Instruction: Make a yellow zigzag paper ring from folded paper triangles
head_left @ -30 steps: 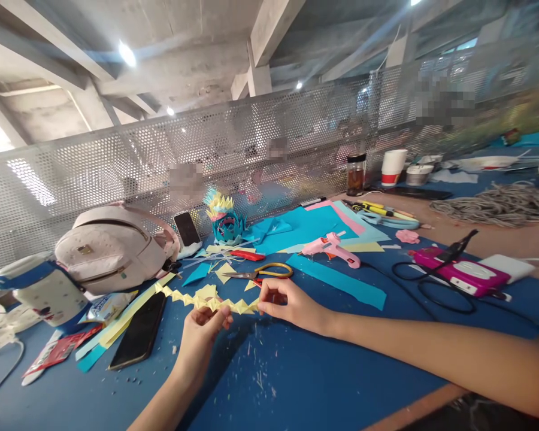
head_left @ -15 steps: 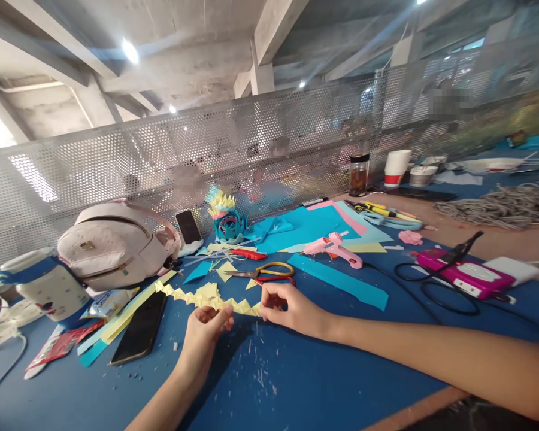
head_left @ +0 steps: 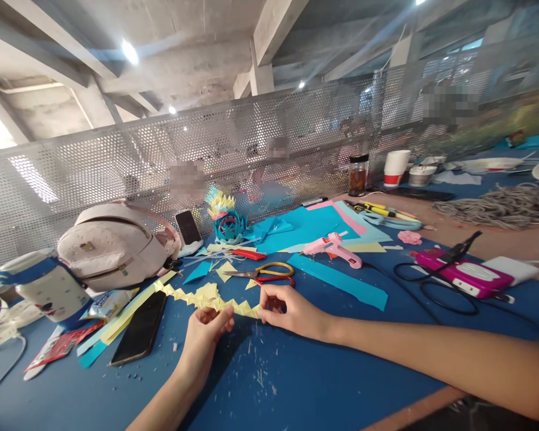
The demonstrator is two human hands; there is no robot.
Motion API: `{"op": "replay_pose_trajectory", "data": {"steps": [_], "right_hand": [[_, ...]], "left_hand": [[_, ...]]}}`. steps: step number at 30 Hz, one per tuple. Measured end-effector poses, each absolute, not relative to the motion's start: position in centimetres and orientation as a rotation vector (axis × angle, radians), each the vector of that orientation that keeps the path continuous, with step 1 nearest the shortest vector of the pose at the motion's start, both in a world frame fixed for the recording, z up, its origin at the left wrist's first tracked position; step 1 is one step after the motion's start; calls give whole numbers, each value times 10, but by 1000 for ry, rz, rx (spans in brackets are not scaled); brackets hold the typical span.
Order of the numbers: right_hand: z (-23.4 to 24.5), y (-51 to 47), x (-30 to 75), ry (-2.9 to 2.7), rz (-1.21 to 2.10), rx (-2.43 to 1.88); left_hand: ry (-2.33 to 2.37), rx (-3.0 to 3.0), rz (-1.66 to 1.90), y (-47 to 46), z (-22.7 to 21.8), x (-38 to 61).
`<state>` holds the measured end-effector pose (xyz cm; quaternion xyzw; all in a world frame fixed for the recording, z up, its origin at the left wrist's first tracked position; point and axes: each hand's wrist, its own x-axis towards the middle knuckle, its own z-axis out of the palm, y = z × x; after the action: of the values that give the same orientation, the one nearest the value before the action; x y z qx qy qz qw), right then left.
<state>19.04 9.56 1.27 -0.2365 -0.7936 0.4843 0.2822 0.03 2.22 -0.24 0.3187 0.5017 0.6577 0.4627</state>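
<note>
A pale yellow folded paper strip (head_left: 184, 296), zigzagged into small points, stretches between my hands above the blue table. My left hand (head_left: 209, 326) pinches it near its middle, thumb on top. At its right end, the fingertips of my right hand (head_left: 284, 306) are closed on it. Just behind my right hand lie scissors (head_left: 269, 273) with yellow and red handles. A red utility knife (head_left: 248, 254) rests farther back, among yellow and blue paper scraps. Beyond it stands a folded paper piece (head_left: 228, 222) in blue, yellow and pink.
A pink glue gun (head_left: 335, 248) lies right of centre beside a blue paper strip (head_left: 341, 281). A magenta power strip (head_left: 469, 274) with black cable sits at right. To the left are a black phone (head_left: 139, 329), a pale backpack (head_left: 112, 245) and a tumbler (head_left: 51, 287).
Almost nothing differs. Both hands keep their grip on the yellow paper strip, in nearly the same place.
</note>
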Motion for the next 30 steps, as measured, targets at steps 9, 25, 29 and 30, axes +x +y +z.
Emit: {"op": "replay_pose_trajectory", "data": {"steps": [9, 25, 29, 30], "right_hand": [[12, 95, 191, -2148, 1247, -631], [8, 99, 190, -2137, 1215, -627], [6, 98, 190, -2150, 1217, -598], [6, 97, 190, -2155, 1217, -589]], "left_hand": [[1250, 770, 1609, 22, -2, 1], [1063, 866, 1610, 21, 2, 4], [1151, 995, 1606, 22, -1, 4], [1181, 1037, 1600, 23, -2, 4]]}}
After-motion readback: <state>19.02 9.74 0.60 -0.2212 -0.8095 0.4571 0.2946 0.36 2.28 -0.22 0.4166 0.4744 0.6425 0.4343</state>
